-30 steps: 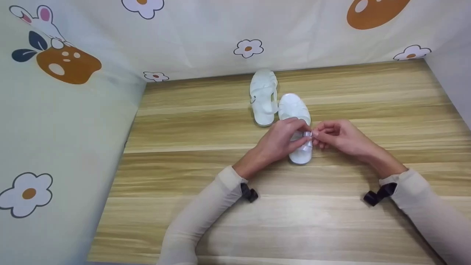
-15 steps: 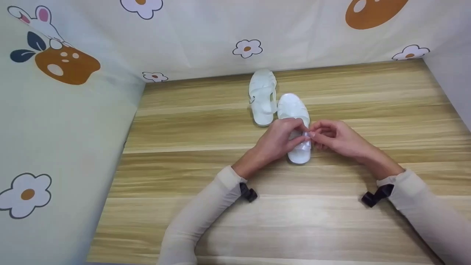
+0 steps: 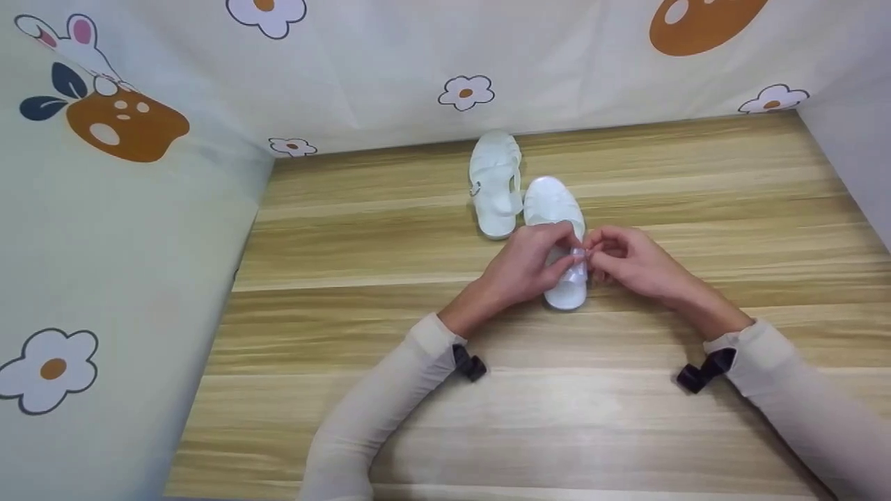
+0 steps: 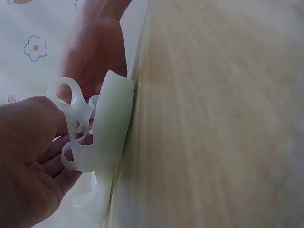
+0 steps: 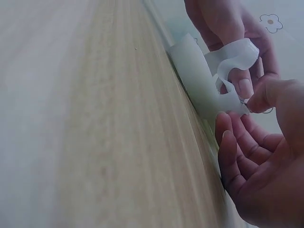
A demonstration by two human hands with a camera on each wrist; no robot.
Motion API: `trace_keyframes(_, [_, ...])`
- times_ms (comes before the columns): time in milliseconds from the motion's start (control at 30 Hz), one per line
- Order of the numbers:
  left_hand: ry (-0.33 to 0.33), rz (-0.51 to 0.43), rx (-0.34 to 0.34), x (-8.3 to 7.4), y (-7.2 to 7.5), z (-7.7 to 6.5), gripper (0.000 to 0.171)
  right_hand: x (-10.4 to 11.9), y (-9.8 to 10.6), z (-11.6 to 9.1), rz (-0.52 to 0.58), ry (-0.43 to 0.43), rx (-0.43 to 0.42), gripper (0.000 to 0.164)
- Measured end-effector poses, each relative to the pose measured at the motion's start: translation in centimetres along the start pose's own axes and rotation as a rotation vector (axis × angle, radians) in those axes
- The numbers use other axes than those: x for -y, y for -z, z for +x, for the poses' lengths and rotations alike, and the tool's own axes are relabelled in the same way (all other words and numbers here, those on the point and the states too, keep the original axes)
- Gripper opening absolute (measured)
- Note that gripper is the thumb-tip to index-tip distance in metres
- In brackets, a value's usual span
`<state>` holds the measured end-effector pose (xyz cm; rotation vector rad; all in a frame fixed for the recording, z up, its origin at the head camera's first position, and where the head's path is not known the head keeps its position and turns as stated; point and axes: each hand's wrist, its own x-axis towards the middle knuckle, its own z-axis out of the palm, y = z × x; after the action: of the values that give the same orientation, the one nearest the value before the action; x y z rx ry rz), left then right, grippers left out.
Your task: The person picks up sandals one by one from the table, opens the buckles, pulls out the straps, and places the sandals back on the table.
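A white jelly sandal (image 3: 553, 200) lies on the wooden surface, toe pointing away. My left hand (image 3: 530, 261) reaches over its middle from the left, thumb and fingers pinching the ankle strap (image 5: 232, 54). From the right, my right hand (image 3: 635, 261) pinches the strap's side with thumb and forefinger, right at a small metal buckle (image 5: 244, 102). Its other fingers curl beside the sole. The strap stands up in loops above the heel (image 4: 114, 116) in the left wrist view. My fingers partly hide the buckle.
The matching sandal (image 3: 495, 177) lies just behind and to the left, its toe near the back wall. A pale cloth (image 3: 362, 76) printed with flowers and oranges covers the back and left sides. The wood-grain surface (image 3: 529, 417) extends toward the front.
Both hands stay at the same strap. My right hand and forearm have shifted slightly left. Both sandals stay where they were.
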<state>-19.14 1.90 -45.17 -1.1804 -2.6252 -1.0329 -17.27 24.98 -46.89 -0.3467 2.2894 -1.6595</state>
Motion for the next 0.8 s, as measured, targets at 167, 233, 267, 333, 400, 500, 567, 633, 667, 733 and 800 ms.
trace_keyframes(167, [0.021, -0.054, 0.013, 0.21, 0.17, 0.04, 0.011, -0.08, 0.06, -0.02, 0.004, -0.01, 0.0, 0.018])
trace_keyframes(233, [0.028, -0.076, 0.021, 0.32, 0.27, 0.03, 0.012, -0.14, 0.11, -0.08, 0.013, -0.014, 0.002, 0.019])
trace_keyframes(267, [0.028, -0.082, 0.025, 0.38, 0.31, 0.02, 0.012, -0.17, 0.14, -0.11, 0.017, -0.017, 0.003, 0.02])
trace_keyframes(333, [0.025, -0.091, 0.028, 0.46, 0.36, 0.04, 0.013, -0.17, 0.2, -0.17, 0.022, -0.019, 0.002, 0.02])
trace_keyframes(400, [0.017, -0.092, 0.03, 0.49, 0.37, 0.07, 0.014, -0.11, 0.22, -0.22, 0.029, -0.021, 0.001, 0.019])
trace_keyframes(500, [0.006, -0.091, 0.029, 0.54, 0.38, 0.12, 0.015, 0.01, 0.17, -0.22, 0.05, -0.028, -0.005, 0.02])
trace_keyframes(567, [-0.002, -0.083, 0.029, 0.59, 0.39, 0.13, 0.013, 0.07, 0.11, -0.23, 0.067, -0.032, -0.01, 0.022])
trace_keyframes(633, [-0.011, -0.08, 0.029, 0.66, 0.4, 0.13, 0.011, 0.11, 0.06, -0.26, 0.082, -0.033, -0.011, 0.023])
trace_keyframes(667, [-0.016, -0.075, 0.029, 0.71, 0.41, 0.13, 0.009, 0.11, 0.05, -0.29, 0.086, -0.031, -0.013, 0.024])
trace_keyframes(733, [-0.021, -0.098, 0.03, 0.82, 0.43, 0.14, 0.009, 0.05, 0.05, -0.34, 0.092, -0.019, -0.013, 0.025])
trace_keyframes(800, [-0.019, -0.136, 0.031, 0.96, 0.44, 0.13, 0.012, -0.02, 0.06, -0.39, 0.105, 0.001, -0.014, 0.028])
